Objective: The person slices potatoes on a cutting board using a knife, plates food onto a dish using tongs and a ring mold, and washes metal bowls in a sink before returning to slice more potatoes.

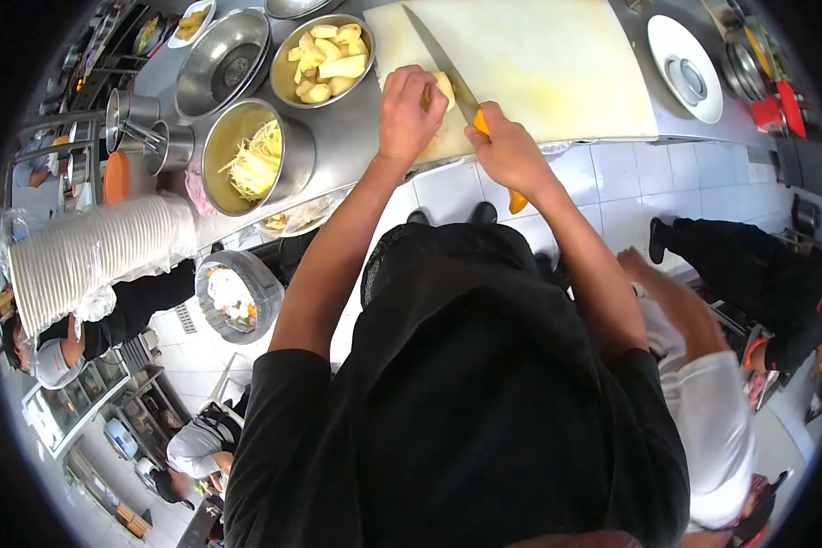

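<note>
My right hand (511, 151) is wrapped round the orange handle of a knife (447, 68), whose blade slants up and left over the white cutting board (557, 64). Just left of the blade, my left hand (412, 114) grips a pale peeled vegetable piece (444, 91) near the board's front left corner. Left of the board, a metal bowl (277, 78) holds several pale peeled pieces (342, 67). Nearer the counter's edge, a deeper metal bowl (300, 155) contains thin yellow strips (258, 163).
Empty nested bowls (190, 87) and metal pots (169, 146) stand at the left, near a wrapped plate stack (100, 260). A white oval plate (708, 96) lies right of the board. A bin (263, 292) stands below. Co-workers are at both sides, one (712, 393) close at my right.
</note>
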`<action>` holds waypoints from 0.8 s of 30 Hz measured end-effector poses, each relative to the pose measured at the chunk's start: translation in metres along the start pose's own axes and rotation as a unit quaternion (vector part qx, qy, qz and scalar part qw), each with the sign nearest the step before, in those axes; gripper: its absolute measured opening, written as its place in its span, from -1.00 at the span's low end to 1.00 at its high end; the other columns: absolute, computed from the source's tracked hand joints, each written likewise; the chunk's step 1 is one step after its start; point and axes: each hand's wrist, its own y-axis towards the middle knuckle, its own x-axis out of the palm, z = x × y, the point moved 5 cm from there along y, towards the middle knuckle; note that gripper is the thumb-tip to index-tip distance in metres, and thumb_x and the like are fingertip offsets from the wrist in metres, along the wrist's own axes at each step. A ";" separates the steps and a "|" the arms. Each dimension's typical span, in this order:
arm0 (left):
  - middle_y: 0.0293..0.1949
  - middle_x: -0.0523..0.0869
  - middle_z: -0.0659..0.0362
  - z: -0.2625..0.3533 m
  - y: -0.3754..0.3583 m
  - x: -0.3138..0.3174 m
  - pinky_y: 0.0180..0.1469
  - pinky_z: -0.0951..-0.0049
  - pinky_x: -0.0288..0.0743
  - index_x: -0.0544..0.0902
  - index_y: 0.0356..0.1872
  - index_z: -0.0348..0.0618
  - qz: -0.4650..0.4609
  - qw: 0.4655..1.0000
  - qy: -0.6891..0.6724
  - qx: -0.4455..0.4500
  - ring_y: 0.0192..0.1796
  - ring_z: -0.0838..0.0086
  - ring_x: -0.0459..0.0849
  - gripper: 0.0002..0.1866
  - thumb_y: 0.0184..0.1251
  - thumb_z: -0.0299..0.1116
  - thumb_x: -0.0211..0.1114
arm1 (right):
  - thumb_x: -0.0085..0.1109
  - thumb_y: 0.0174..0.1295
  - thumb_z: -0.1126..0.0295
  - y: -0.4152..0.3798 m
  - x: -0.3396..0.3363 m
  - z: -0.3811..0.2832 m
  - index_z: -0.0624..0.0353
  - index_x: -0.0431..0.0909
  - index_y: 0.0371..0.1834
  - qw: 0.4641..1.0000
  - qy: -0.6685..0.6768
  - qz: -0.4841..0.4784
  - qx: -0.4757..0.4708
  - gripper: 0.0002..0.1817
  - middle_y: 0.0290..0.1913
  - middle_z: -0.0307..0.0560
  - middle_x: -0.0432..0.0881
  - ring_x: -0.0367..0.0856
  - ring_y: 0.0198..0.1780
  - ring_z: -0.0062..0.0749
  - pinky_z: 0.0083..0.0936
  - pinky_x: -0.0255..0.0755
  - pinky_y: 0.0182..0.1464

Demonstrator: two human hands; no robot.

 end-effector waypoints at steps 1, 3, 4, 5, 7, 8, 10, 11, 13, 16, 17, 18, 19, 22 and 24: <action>-0.32 0.56 0.07 0.000 0.001 -0.001 -0.15 0.27 0.46 0.52 -0.43 -0.23 -0.001 1.000 0.001 -0.002 -0.22 0.18 0.53 -0.85 -0.08 -0.59 0.26 | -0.03 0.28 0.31 -0.004 -0.003 0.000 0.29 0.23 -0.06 1.000 0.001 0.007 0.004 -0.69 -0.36 0.42 0.56 0.54 -0.25 0.33 0.05 0.36 -0.15; -0.32 0.56 0.07 0.000 0.001 -0.001 -0.15 0.27 0.46 0.52 -0.43 -0.23 0.002 1.000 -0.003 0.001 -0.23 0.19 0.53 -0.86 -0.08 -0.58 0.26 | -0.03 0.28 0.30 -0.016 -0.012 -0.002 0.29 0.24 -0.04 1.000 0.005 0.011 0.013 -0.68 -0.37 0.42 0.56 0.54 -0.25 0.33 0.03 0.36 -0.17; -0.32 0.56 0.08 0.000 0.001 -0.001 -0.15 0.28 0.45 0.52 -0.43 -0.23 0.003 1.000 -0.006 0.003 -0.23 0.19 0.52 -0.86 -0.07 -0.58 0.26 | -0.03 0.28 0.30 -0.022 -0.019 -0.004 0.29 0.24 -0.04 1.000 0.009 0.010 0.018 -0.68 -0.38 0.42 0.56 0.54 -0.26 0.33 0.03 0.36 -0.18; -0.32 0.56 0.08 0.000 0.001 -0.001 -0.18 0.30 0.47 0.52 -0.43 -0.23 0.005 1.000 0.001 0.010 -0.26 0.22 0.54 -0.87 -0.06 -0.58 0.26 | -0.03 0.28 0.30 -0.028 -0.022 -0.003 0.29 0.25 -0.04 1.000 0.013 0.010 0.023 -0.68 -0.38 0.42 0.56 0.54 -0.26 0.33 0.02 0.36 -0.19; -0.32 0.57 0.08 0.000 0.001 -0.001 -0.24 0.35 0.50 0.53 -0.41 -0.25 0.008 0.999 0.015 0.028 -0.32 0.27 0.56 -0.88 -0.02 -0.59 0.25 | -0.01 0.28 0.29 -0.038 -0.024 0.001 0.27 0.25 -0.07 1.000 0.017 0.019 0.013 -0.69 -0.43 0.40 0.56 0.53 -0.30 0.35 0.02 0.36 -0.23; -0.32 0.57 0.08 0.000 0.002 -0.001 -0.24 0.35 0.51 0.53 -0.41 -0.25 0.011 0.999 0.016 0.030 -0.32 0.27 0.56 -0.88 -0.02 -0.59 0.25 | -0.01 0.29 0.29 -0.044 -0.026 0.002 0.26 0.25 -0.07 1.000 0.012 0.019 0.014 -0.70 -0.43 0.40 0.56 0.53 -0.31 0.36 0.03 0.36 -0.24; -0.32 0.57 0.08 0.000 0.001 -0.001 -0.24 0.35 0.51 0.53 -0.41 -0.25 0.017 0.999 0.018 0.035 -0.31 0.27 0.56 -0.88 -0.02 -0.59 0.25 | 0.00 0.29 0.29 -0.054 -0.027 0.000 0.24 0.25 -0.09 1.000 0.009 0.017 0.021 -0.71 -0.44 0.39 0.56 0.53 -0.31 0.36 0.04 0.35 -0.25; -0.32 0.57 0.08 -0.001 0.001 0.000 -0.24 0.36 0.51 0.53 -0.41 -0.25 0.016 0.999 0.019 0.034 -0.31 0.27 0.56 -0.88 -0.02 -0.59 0.25 | 0.00 0.29 0.29 -0.060 -0.028 -0.002 0.24 0.25 -0.09 0.999 0.012 0.014 0.027 -0.72 -0.44 0.39 0.56 0.53 -0.32 0.36 0.04 0.35 -0.26; -0.32 0.57 0.07 -0.001 0.001 0.000 -0.24 0.36 0.52 0.53 -0.41 -0.26 0.017 0.999 0.021 0.033 -0.30 0.26 0.57 -0.89 -0.02 -0.59 0.25 | 0.00 0.30 0.29 -0.066 -0.027 -0.003 0.23 0.25 -0.10 0.999 0.011 0.012 0.028 -0.73 -0.45 0.39 0.56 0.52 -0.32 0.37 0.05 0.34 -0.28; -0.32 0.57 0.07 -0.002 0.001 0.001 -0.23 0.36 0.52 0.54 -0.41 -0.26 0.012 1.000 0.008 0.022 -0.29 0.25 0.57 -0.89 -0.01 -0.58 0.25 | 0.00 0.30 0.30 -0.071 -0.024 -0.001 0.23 0.25 -0.10 1.000 0.010 0.008 0.020 -0.74 -0.46 0.39 0.55 0.52 -0.33 0.37 0.06 0.34 -0.29; -0.32 0.57 0.07 -0.002 0.001 0.001 -0.23 0.36 0.52 0.54 -0.41 -0.26 0.013 1.000 0.011 0.024 -0.28 0.25 0.57 -0.89 -0.01 -0.58 0.25 | 0.00 0.30 0.30 -0.072 -0.023 0.000 0.23 0.25 -0.10 1.000 0.015 0.006 0.022 -0.74 -0.46 0.39 0.55 0.52 -0.33 0.37 0.06 0.34 -0.29; -0.32 0.57 0.06 -0.001 0.001 0.000 -0.22 0.36 0.52 0.54 -0.42 -0.26 0.014 0.999 0.014 0.025 -0.28 0.25 0.57 -0.90 -0.01 -0.58 0.25 | 0.00 0.30 0.30 -0.073 -0.022 0.000 0.23 0.25 -0.10 1.000 0.018 0.004 0.023 -0.74 -0.46 0.39 0.55 0.52 -0.34 0.37 0.06 0.34 -0.29; -0.32 0.57 0.06 -0.001 0.001 0.000 -0.22 0.37 0.52 0.54 -0.42 -0.26 0.015 0.999 0.018 0.027 -0.27 0.25 0.57 -0.90 0.00 -0.58 0.25 | 0.00 0.30 0.31 -0.073 -0.021 0.000 0.23 0.25 -0.10 0.999 0.021 0.004 0.023 -0.74 -0.46 0.39 0.55 0.52 -0.34 0.37 0.06 0.34 -0.29; -0.31 0.58 0.07 -0.001 0.001 0.000 -0.22 0.36 0.52 0.55 -0.41 -0.26 0.012 1.000 0.016 0.020 -0.27 0.25 0.57 -0.91 0.00 -0.56 0.25 | 0.00 0.30 0.31 -0.072 -0.019 -0.001 0.24 0.25 -0.11 0.999 0.025 0.004 0.021 -0.74 -0.47 0.39 0.55 0.52 -0.34 0.37 0.06 0.35 -0.29; -0.31 0.58 0.08 -0.001 0.001 0.000 -0.21 0.37 0.52 0.55 -0.41 -0.25 0.011 0.999 0.025 0.021 -0.27 0.26 0.57 -0.91 0.01 -0.55 0.25 | 0.00 0.30 0.32 -0.071 -0.018 -0.001 0.24 0.25 -0.12 1.000 0.022 0.003 0.021 -0.74 -0.47 0.39 0.55 0.52 -0.34 0.37 0.05 0.35 -0.28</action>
